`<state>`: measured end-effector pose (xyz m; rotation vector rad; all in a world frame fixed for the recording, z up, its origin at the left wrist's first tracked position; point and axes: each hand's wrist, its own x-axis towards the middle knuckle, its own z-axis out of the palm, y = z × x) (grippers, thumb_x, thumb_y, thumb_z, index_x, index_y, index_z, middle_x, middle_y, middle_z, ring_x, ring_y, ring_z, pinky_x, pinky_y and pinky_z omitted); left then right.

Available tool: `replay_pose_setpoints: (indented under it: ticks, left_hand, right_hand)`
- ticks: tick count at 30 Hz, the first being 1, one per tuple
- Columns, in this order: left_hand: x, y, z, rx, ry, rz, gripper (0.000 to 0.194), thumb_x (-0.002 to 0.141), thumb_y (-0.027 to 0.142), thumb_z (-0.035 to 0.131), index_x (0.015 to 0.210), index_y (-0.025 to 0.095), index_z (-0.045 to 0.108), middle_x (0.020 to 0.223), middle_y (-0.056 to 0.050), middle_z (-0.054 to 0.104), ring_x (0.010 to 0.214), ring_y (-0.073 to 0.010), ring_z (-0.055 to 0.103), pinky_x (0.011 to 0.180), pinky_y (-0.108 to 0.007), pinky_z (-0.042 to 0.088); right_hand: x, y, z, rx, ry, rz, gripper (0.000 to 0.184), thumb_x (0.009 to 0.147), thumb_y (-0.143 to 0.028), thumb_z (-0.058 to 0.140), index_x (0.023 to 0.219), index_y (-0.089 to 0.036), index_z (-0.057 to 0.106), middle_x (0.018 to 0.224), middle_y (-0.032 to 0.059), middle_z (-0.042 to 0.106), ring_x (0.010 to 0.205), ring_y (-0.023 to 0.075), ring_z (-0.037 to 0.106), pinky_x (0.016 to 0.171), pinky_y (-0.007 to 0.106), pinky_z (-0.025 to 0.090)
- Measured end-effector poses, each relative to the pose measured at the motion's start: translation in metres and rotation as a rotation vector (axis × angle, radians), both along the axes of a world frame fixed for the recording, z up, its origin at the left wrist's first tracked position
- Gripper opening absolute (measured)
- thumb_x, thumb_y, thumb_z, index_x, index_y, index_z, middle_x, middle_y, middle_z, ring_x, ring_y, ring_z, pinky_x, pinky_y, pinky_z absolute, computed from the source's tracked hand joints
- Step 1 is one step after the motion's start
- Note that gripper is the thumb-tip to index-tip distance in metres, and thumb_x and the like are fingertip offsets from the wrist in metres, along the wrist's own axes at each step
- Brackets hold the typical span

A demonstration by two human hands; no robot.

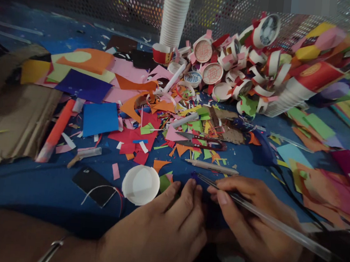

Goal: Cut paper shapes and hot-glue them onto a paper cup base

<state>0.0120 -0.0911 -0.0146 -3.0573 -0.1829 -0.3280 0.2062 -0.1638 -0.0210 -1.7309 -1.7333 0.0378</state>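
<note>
My right hand point(255, 222) is closed in a writing grip around a clear-barrelled pen point(265, 215). The pen's tip rests beside my left fingertips, at a small dark blue-purple patch point(193, 175) that I cannot make out clearly. My left hand point(170, 223) lies palm down on the blue surface, fingers extended and slightly bent; what is under them, if anything, is hidden. Close to its index finger are a round white paper cup base point(141, 185) and a green paper scrap point(165, 181). A tan pencil-like stick point(213, 166) lies just beyond the pen tip.
Coloured paper scraps surround thread snips point(201, 141) and a blue glue gun point(264, 148) with a cord. Behind stand a tall cup stack point(175, 18) and a heap of cut cups point(212, 73). Cardboard point(18, 114), a red-orange tube point(56, 129) and a black rectangle point(93, 185) lie left.
</note>
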Motion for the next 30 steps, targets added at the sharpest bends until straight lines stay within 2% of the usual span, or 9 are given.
replay_pose_setpoints:
  ticks: [15,23,30]
  left_hand:
    - [0.0010,0.0004,-0.0013,0.001,-0.004,-0.006,0.039,0.103,0.025,0.036,0.119,0.020,0.072,0.128,-0.005,0.071,0.125,-0.0259,0.061,0.103,-0.042,0.041]
    - [0.0000,-0.0004,0.0007,-0.014,0.009,0.004,0.040,0.102,0.023,0.036,0.121,0.019,0.071,0.130,-0.005,0.070,0.125,-0.0251,0.061,0.103,-0.041,0.043]
    - [0.0008,0.0000,0.0004,-0.020,0.027,0.000,0.038,0.103,0.026,0.037,0.120,0.021,0.071,0.130,-0.005,0.070,0.126,-0.0259,0.060,0.104,-0.042,0.043]
  right_hand:
    - [0.0000,-0.0002,0.0007,-0.015,0.009,-0.008,0.008,0.092,-0.021,0.057,0.095,-0.027,0.062,0.085,-0.0042,0.075,0.071,0.0147,0.071,0.069,0.028,0.054]
    - [0.0002,0.0005,-0.0006,-0.008,0.011,-0.002,0.009,0.092,-0.021,0.058,0.096,-0.027,0.063,0.085,-0.0002,0.075,0.069,0.0190,0.072,0.066,0.034,0.056]
    - [-0.0011,-0.0023,-0.0011,-0.003,0.059,-0.036,0.009,0.092,-0.020,0.059,0.096,-0.026,0.064,0.088,-0.0007,0.075,0.073,0.0179,0.072,0.071,0.034,0.056]
